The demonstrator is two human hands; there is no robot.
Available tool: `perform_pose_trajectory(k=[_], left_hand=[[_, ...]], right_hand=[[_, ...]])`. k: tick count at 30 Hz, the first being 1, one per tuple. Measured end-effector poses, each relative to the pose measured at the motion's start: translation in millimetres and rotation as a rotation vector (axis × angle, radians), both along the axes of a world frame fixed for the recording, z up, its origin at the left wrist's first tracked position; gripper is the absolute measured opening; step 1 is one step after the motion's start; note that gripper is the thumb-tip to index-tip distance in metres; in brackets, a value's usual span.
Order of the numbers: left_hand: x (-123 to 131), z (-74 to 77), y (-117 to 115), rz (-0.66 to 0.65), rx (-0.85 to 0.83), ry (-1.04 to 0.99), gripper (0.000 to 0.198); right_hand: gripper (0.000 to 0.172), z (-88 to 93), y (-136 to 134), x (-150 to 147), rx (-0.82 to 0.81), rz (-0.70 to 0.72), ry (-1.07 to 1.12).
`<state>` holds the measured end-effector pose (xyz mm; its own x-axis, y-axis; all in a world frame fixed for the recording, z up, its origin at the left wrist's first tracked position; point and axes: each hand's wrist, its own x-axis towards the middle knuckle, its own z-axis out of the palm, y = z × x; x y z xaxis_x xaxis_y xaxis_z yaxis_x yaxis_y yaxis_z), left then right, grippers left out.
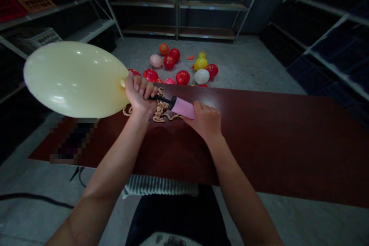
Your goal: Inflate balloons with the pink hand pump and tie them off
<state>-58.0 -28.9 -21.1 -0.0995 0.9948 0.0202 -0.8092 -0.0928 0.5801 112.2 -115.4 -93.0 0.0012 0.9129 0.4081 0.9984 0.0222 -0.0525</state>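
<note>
A large pale yellow balloon (76, 78), blown up, extends to the left from my left hand (141, 94). That hand is closed around the balloon's neck and the black end of a hand balloon pump (183, 107). Its fingers hide where the balloon and the pump meet. My right hand (206, 121) wraps around the pump's pink barrel, and a black rod shows between the two hands. Beneath the pump, a tangle of beige uninflated long balloons (160, 113) lies on the dark red-brown table (268, 138).
Several blown-up balloons, including a white balloon (201, 76) and a red balloon (182, 77), lie on the floor beyond the table. A blurred-out dark object (75, 140) rests at the table's left. Metal shelves (213, 6) line the back and sides. A black cable (34, 196) runs along the floor at left.
</note>
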Motion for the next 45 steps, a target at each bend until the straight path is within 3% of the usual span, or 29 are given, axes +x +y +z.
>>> perform_pose_trajectory(k=[4,8,14,21,36,45], left_hand=[[21,-5.9,-9,-0.075,-0.003,0.009,0.063],[23,-4.3,-8,-0.078,-0.026,-0.006,0.063],[14,2.4,-4,-0.058,-0.051,-0.03,0.062],[-1,-7.8,9,-0.034,-0.002,-0.015,0.064],[-46,-4.8,26,0.151,-0.002,-0.068,0.058],[-49,-4.1,24,0.161,0.043,-0.074,0.059]], right_hand=[[0.037,-1.3,-2,-4,-0.048,-0.004,0.041],[0.036,-1.9,-1,-3,-0.031,0.002,0.051],[0.034,-2.8,2,-4,0.054,0.034,0.065],[0.039,-2.2,3,2,0.043,0.015,0.077],[0.042,-11.2,9,45,0.068,-0.056,-0.044],[0.04,-11.1,6,39,0.07,-0.056,-0.033]])
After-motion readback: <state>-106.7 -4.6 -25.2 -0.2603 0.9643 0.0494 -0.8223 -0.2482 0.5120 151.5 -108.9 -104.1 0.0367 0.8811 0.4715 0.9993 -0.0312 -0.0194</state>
